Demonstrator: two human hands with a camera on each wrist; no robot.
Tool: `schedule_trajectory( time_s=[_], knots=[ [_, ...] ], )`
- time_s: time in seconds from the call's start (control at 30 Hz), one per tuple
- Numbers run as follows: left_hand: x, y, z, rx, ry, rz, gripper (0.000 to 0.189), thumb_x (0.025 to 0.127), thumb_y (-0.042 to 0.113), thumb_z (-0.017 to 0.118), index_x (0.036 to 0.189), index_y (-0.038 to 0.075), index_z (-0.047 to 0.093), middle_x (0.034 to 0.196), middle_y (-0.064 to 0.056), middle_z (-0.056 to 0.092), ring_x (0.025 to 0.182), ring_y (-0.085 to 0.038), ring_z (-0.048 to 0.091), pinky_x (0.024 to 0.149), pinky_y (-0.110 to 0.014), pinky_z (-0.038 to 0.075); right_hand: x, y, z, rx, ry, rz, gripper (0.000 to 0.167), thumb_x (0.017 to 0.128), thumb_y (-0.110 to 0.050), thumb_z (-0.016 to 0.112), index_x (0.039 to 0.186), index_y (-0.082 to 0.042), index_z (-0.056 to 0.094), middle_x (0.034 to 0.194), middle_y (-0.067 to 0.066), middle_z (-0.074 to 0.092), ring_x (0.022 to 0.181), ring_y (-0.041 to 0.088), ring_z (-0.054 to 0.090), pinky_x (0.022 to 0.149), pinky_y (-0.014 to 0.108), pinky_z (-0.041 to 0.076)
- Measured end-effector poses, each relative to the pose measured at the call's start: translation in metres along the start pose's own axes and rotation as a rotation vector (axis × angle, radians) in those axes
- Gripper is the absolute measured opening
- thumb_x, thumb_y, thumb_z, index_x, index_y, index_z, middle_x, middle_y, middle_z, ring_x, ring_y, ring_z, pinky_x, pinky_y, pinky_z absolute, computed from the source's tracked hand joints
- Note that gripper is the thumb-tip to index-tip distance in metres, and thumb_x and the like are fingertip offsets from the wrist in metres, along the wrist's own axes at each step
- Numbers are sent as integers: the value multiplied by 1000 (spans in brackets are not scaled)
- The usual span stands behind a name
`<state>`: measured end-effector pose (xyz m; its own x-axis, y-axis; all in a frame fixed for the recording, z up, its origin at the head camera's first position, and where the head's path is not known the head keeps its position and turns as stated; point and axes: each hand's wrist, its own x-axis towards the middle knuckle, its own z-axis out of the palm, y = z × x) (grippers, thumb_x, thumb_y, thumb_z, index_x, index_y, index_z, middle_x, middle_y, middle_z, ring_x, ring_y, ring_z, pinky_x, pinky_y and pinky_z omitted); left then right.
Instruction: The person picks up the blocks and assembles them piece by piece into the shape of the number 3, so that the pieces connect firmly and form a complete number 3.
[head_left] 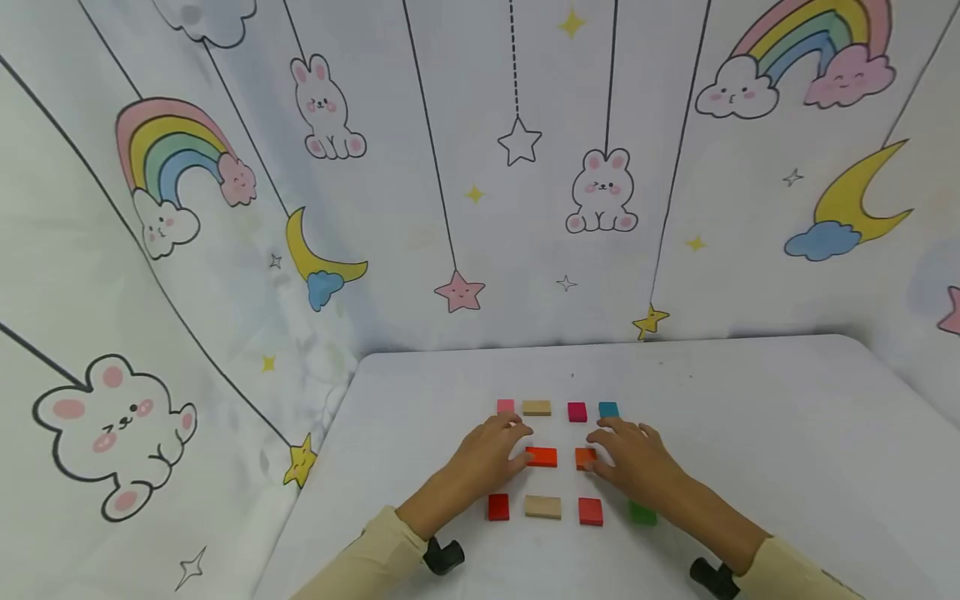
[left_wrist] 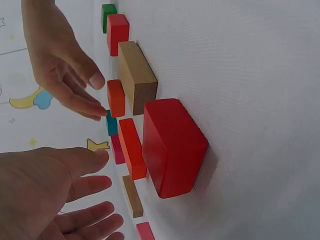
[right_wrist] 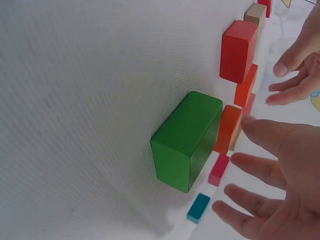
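A printed cloth backdrop (head_left: 480, 217) with pastel drawings filled the upper part of the head view, and below it spread a table (head_left: 735, 408) under a white cover whose fine weave showed in both wrist views. In the lower centre of the frame the left hand (head_left: 487, 450) and the right hand (head_left: 633, 454) faced each other, fingers apart on both, with nothing clamped in either. Between them lay the red-orange block (head_left: 543, 457), its long axis running left to right across the frame; its left end sat just beside the left thumb, so the left hand was nearer. Two tan blocks of similar long shape lay parallel to it, one above (head_left: 537, 407) and one below (head_left: 543, 507), the lower one showing bare wood in the left wrist view. To the right of the red-orange block, across a gap, sat the shorter orange block (head_left: 582, 458), partly hidden by the right hand, its nearer neighbour; whether either thumb touched a block could not be told. The dark red block (left_wrist: 172, 150) and green block (right_wrist: 187, 137) were thick, smooth boxes with softened edges, while the small teal block (right_wrist: 199, 207) showed beyond the green one.
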<state>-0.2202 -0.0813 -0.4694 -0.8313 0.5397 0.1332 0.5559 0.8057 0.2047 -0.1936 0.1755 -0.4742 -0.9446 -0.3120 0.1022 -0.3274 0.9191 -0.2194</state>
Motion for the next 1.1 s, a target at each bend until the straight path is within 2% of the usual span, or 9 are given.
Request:
schedule_trajectory(
  time_s=[0.13,0.33,0.6,0.83,1.1],
  knots=[
    [1,3,2,-11,-22,6,33,100,30,75,129,17,74,133,-4,65,118,-18,63,98,-32,57,0,-2,0,-9,-6,-2,41,85,-30,89,120,-14,75,135,17,66,130,38,58,104,75,42],
    [3,4,7,8,-14,19,30,98,31,78,124,18,76,129,-2,67,113,-16,64,96,-31,56,1,-2,0,-10,-9,-6,40,83,-28,91,118,-14,76,133,17,66,129,38,59,103,75,43],
    [6,4,15,27,-12,31,30,96,32,80,123,19,76,130,-2,66,116,-16,64,98,-31,56,2,-2,4,-17,-23,-3,41,82,-28,92,117,-13,76,131,16,67,127,37,60,102,74,45],
    [8,7,14,47,-1,55,29,94,30,82,119,16,77,127,-5,67,115,-19,65,98,-34,57,1,-2,6,-10,-7,-16,36,83,-28,91,114,-13,77,126,14,69,123,35,63,100,72,48],
    [9,8,14,65,11,52,27,94,30,82,118,17,78,127,-5,68,117,-20,64,98,-34,57,3,0,8,25,-2,-2,34,84,-27,91,113,-15,78,125,14,70,123,35,63,99,71,49]
  ],
)
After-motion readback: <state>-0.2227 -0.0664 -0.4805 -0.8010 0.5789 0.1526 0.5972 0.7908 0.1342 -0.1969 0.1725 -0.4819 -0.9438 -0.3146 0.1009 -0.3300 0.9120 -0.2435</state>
